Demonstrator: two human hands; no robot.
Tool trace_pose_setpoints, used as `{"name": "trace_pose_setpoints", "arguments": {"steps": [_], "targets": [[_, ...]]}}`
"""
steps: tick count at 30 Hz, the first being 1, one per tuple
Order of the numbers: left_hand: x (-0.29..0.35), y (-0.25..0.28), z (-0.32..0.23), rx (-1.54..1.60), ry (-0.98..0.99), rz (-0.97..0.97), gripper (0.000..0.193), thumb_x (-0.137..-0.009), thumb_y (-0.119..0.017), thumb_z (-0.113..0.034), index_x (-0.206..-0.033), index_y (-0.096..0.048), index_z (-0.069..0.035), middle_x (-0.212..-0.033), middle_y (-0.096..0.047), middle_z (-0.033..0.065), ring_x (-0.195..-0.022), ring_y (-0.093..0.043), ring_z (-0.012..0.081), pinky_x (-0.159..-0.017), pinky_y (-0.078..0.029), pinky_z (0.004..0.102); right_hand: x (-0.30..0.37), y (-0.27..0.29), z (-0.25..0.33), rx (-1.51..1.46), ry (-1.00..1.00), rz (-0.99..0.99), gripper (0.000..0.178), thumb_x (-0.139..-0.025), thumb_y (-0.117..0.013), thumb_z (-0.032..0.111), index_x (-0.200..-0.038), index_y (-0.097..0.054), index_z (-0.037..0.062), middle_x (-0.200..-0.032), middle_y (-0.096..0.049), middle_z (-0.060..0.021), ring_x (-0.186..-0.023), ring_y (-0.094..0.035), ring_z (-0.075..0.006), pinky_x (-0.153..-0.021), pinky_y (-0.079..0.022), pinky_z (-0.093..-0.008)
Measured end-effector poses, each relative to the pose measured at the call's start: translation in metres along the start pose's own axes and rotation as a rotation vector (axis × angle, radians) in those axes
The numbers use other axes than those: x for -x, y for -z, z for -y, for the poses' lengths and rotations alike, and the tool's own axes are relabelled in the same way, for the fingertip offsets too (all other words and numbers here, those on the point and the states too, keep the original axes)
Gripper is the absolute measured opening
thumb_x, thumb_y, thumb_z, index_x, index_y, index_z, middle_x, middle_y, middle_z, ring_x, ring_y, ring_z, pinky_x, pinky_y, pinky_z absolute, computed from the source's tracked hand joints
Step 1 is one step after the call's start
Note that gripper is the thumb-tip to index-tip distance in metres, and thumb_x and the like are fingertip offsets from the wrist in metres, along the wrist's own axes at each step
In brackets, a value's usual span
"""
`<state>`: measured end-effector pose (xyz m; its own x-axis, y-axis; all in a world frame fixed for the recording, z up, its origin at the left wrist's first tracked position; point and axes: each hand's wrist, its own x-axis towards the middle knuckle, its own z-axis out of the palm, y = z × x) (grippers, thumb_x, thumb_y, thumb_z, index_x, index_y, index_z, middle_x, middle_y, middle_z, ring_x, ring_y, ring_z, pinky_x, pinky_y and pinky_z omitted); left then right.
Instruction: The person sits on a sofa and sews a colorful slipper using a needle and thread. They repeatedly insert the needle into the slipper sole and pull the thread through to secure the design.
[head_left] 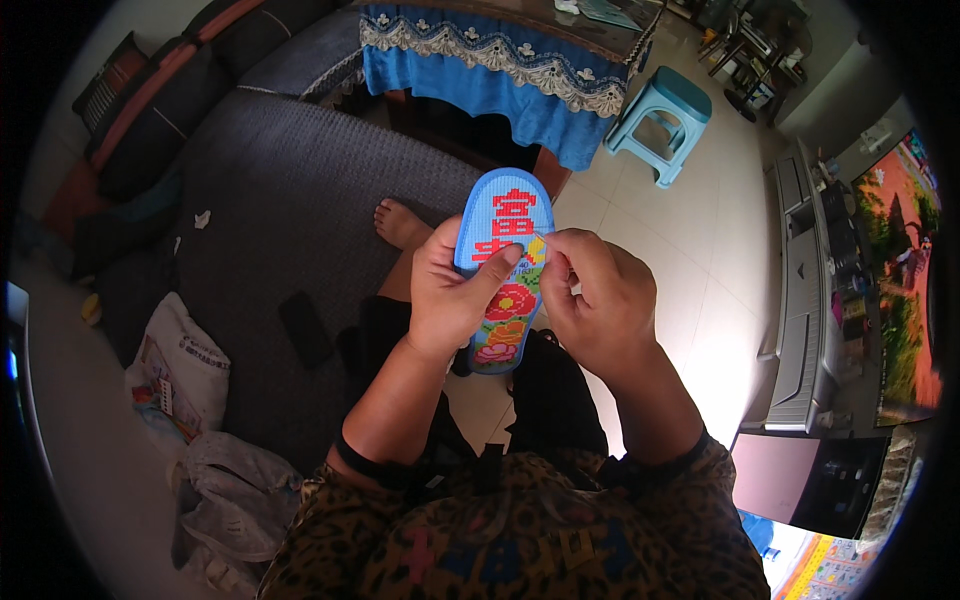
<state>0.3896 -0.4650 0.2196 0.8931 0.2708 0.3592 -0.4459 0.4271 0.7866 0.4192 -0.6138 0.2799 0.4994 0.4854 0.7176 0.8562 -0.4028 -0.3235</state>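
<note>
A blue insole (508, 302) with a cross-stitch pattern is held upright over my lap. Its upper half bears red characters on light blue, and below are red, orange and pink flowers. My left hand (452, 292) grips it from the left side, thumb lying across the front; the fingers behind it are hidden. At the insole's right edge, beside a yellow patch, my right hand (602, 295) is closed in a pinch. A thin pale sliver shows at those fingertips, too small to make out.
I sit on a dark quilted sofa (270, 160). A dark phone-like slab (305, 328) and a white printed bag (190, 365) lie to my left. Ahead stands a table with a blue lace-trimmed cloth (480, 75); a teal stool (665, 115) is beyond. Right, a cabinet (795, 370) and lit screen (900, 270).
</note>
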Motion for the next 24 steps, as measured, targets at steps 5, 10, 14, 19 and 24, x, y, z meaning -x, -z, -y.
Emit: {"name": "trace_pose_setpoints", "arguments": {"steps": [5, 10, 14, 19, 24], "targets": [[-0.0006, 0.0007, 0.0001, -0.009, -0.017, 0.005, 0.018, -0.087, -0.068, 0.002, -0.104, -0.063, 0.001, -0.096, -0.071, 0.0101, -0.083, -0.067, 0.0114, -0.074, -0.055, 0.0266, 0.0005, -0.0009, 0.0001, -0.008, 0.004, 0.005, 0.022, -0.076, -0.066, -0.001, -0.095, -0.055, 0.0026, -0.067, -0.056, -0.0103, -0.057, -0.059, -0.0271, -0.05, -0.047, -0.0373], [-0.0001, 0.0001, -0.001, -0.006, -0.004, -0.005, 0.017, -0.087, -0.068, 0.002, -0.104, -0.064, 0.001, -0.095, -0.071, 0.0095, -0.083, -0.067, 0.0106, -0.074, -0.055, 0.0262, 0.0003, -0.0013, 0.0, -0.011, 0.002, 0.001, 0.022, -0.077, -0.066, -0.001, -0.096, -0.055, 0.0024, -0.066, -0.056, -0.0108, -0.056, -0.059, -0.0265, -0.049, -0.047, -0.0369], [-0.0001, 0.0004, -0.0015, -0.006, -0.015, -0.001, 0.018, -0.087, -0.069, 0.002, -0.104, -0.063, 0.001, -0.095, -0.071, 0.0098, -0.083, -0.067, 0.0107, -0.074, -0.055, 0.0264, 0.0004, -0.0014, 0.0, -0.001, 0.004, -0.004, 0.021, -0.078, -0.066, 0.0, -0.096, -0.055, 0.0024, -0.065, -0.056, -0.011, -0.055, -0.059, -0.0264, -0.049, -0.047, -0.0366], [0.0003, 0.0009, -0.0016, -0.013, -0.006, -0.001, 0.019, -0.087, -0.069, 0.002, -0.104, -0.063, 0.001, -0.096, -0.071, 0.0099, -0.084, -0.067, 0.0108, -0.074, -0.055, 0.0266, 0.0011, -0.002, -0.0011, 0.006, -0.005, 0.003, 0.021, -0.078, -0.066, 0.0, -0.096, -0.055, 0.0025, -0.064, -0.055, -0.0112, -0.055, -0.059, -0.0268, -0.048, -0.047, -0.0367], [-0.0003, 0.0012, -0.0003, -0.058, -0.018, -0.007, 0.018, -0.086, -0.069, 0.002, -0.103, -0.063, 0.0, -0.094, -0.071, 0.0086, -0.083, -0.066, 0.0096, -0.075, -0.054, 0.026, -0.001, -0.0021, -0.0012, 0.022, 0.014, -0.008, 0.02, -0.078, -0.066, 0.0, -0.093, -0.054, 0.0031, -0.064, -0.054, -0.0109, -0.055, -0.059, -0.0268, -0.048, -0.046, -0.0369]]}}
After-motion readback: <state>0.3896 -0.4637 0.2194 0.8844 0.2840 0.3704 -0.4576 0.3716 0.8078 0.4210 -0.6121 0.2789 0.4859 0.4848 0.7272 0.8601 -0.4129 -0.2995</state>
